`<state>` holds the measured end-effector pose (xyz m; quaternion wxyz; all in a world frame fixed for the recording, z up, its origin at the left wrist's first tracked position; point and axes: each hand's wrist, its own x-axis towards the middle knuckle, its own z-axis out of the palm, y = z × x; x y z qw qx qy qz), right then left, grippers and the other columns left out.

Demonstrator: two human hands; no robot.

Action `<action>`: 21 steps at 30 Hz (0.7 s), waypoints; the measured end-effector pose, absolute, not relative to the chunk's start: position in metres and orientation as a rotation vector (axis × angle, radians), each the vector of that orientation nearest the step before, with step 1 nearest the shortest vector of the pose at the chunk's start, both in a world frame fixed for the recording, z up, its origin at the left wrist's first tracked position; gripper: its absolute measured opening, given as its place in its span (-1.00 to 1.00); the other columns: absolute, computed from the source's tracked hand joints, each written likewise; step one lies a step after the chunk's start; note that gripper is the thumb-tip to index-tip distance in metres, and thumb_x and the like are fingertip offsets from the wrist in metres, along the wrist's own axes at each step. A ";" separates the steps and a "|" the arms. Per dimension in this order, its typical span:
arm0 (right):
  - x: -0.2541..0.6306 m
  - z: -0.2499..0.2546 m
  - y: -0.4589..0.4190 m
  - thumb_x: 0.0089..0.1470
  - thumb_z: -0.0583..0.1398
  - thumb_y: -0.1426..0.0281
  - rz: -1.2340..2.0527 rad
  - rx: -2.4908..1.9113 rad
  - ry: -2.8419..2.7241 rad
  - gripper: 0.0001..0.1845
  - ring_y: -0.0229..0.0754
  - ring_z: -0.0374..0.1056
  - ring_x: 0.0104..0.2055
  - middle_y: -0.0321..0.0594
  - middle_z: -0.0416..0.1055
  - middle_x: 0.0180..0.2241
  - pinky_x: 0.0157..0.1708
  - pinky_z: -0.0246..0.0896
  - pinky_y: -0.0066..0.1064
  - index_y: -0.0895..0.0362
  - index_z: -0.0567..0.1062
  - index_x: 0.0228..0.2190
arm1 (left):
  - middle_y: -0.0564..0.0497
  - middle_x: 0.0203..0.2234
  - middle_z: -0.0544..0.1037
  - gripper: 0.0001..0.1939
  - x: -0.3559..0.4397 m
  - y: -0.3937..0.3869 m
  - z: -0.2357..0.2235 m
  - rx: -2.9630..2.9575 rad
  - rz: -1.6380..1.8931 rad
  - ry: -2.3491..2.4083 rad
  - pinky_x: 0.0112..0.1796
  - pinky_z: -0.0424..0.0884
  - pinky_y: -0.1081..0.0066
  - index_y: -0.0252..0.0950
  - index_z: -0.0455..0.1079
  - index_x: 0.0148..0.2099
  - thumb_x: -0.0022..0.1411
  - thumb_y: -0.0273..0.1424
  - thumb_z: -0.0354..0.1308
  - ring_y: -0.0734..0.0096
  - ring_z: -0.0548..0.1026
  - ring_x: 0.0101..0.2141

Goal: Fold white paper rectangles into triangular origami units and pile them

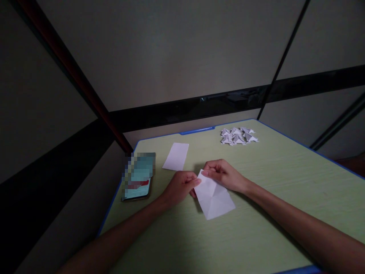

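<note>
Between both hands is a white sheet of paper (216, 199) with crease lines crossing it, its lower end pointing toward me. My left hand (181, 185) pinches the paper's far left edge between thumb and fingers. At the far end, my right hand (224, 174) grips the top corner, thumb on the upper face and fingers curled behind. The fingers under the sheet are partly hidden. A second white sheet (176, 156) lies flat beyond my left hand.
Several folded paper figures (238, 136) sit grouped at the table's far right. A phone (138, 177), partly pixelated, lies near the left edge. The pale green table (285, 179) has a blue rim, with a panelled wall (182, 57) close behind it.
</note>
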<state>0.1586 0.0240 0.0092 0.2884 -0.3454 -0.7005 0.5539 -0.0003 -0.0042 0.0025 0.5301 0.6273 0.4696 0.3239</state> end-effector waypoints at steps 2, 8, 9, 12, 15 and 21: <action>0.159 0.011 0.023 -0.15 0.11 0.14 1.480 -0.927 -1.863 -0.62 -0.47 -0.05 -0.72 -0.44 0.07 -0.75 -0.75 -0.19 -0.60 0.22 0.27 -0.64 | 0.11 -0.76 0.30 -0.74 0.000 -0.005 0.001 1.510 0.791 1.124 -0.66 0.22 0.55 -0.35 0.19 -0.63 -0.03 -0.29 0.01 0.56 0.31 -0.71; 0.155 0.012 0.022 -0.23 0.19 0.21 1.476 -0.990 -1.743 -0.64 -0.49 -0.07 -0.74 -0.46 0.07 -0.78 -0.77 -0.24 -0.62 0.21 0.22 -0.72 | 0.17 -0.81 0.18 -0.68 -0.004 -0.004 -0.001 1.603 0.937 1.216 -0.70 0.07 0.58 -0.33 0.13 -0.67 0.02 -0.27 -0.03 0.60 0.20 -0.74; 0.154 0.012 0.023 -0.25 0.20 0.23 1.497 -0.992 -1.708 -0.67 -0.48 -0.03 -0.74 -0.44 0.12 -0.77 -0.77 -0.20 -0.61 0.22 0.24 -0.70 | 0.17 -0.81 0.18 -0.68 -0.005 -0.002 -0.001 1.607 0.971 1.230 -0.69 0.07 0.57 -0.33 0.13 -0.67 0.03 -0.28 -0.03 0.60 0.19 -0.73; 0.153 0.011 0.025 -0.24 0.19 0.28 1.510 -0.995 -1.604 -0.74 -0.44 0.09 -0.70 -0.35 0.25 -0.68 -0.72 -0.08 -0.58 0.24 0.32 -0.60 | 0.16 -0.80 0.16 -0.68 -0.008 0.002 0.001 1.619 1.049 1.245 -0.65 0.05 0.57 -0.34 0.12 -0.69 0.02 -0.31 -0.03 0.61 0.15 -0.70; 0.154 0.010 0.027 -0.21 0.17 0.29 1.475 -1.005 -1.616 -0.75 -0.44 0.09 -0.68 -0.34 0.26 -0.67 -0.70 -0.07 -0.57 0.27 0.34 -0.60 | 0.16 -0.77 0.19 -0.74 -0.009 0.004 0.003 1.625 1.054 1.204 -0.62 0.06 0.57 -0.36 0.18 -0.67 -0.02 -0.36 0.02 0.61 0.17 -0.66; 0.154 0.007 0.024 -0.19 0.17 0.28 1.518 -0.971 -1.777 -0.73 -0.48 -0.02 -0.72 -0.42 0.15 -0.75 -0.73 -0.20 -0.59 0.25 0.31 -0.66 | 0.14 -0.74 0.28 -0.83 -0.008 0.002 0.006 1.596 1.118 1.267 -0.60 0.12 0.57 -0.37 0.25 -0.62 -0.06 -0.41 0.06 0.60 0.21 -0.65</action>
